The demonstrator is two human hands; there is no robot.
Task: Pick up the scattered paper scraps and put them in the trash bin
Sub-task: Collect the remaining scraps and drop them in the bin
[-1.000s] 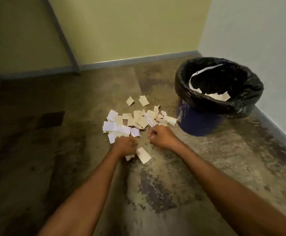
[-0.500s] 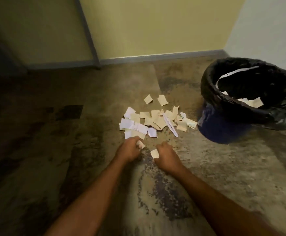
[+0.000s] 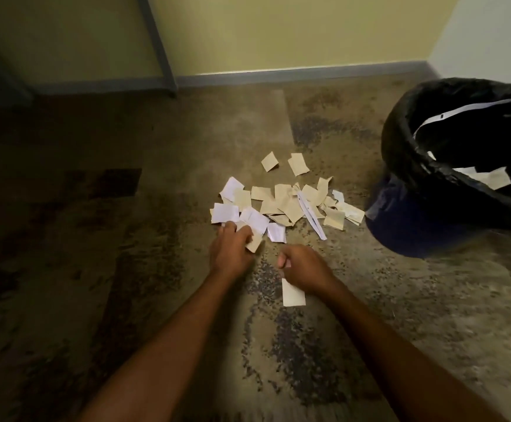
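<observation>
A heap of tan and white paper scraps (image 3: pixel 287 205) lies on the stained floor, with two tan scraps (image 3: pixel 298 163) a little beyond it. My left hand (image 3: pixel 231 251) is at the near left edge of the heap, fingers curled round a tan scrap (image 3: pixel 254 243). My right hand (image 3: pixel 304 268) is fisted just right of it, and a pale scrap (image 3: pixel 293 292) sticks out below the fist. The blue trash bin (image 3: pixel 400 226) with a black liner stands at the right, with paper inside.
Yellow walls with a grey skirting board (image 3: pixel 294 75) close the far side, and a white wall stands behind the bin. A grey vertical strip (image 3: pixel 157 44) runs up the wall at the back left. Bare stained floor (image 3: pixel 96 239) stretches to the left.
My left hand has reached forward to the heap's near edge and curled on a scrap. My right hand has drawn back slightly with its scrap. The view has shifted left.
</observation>
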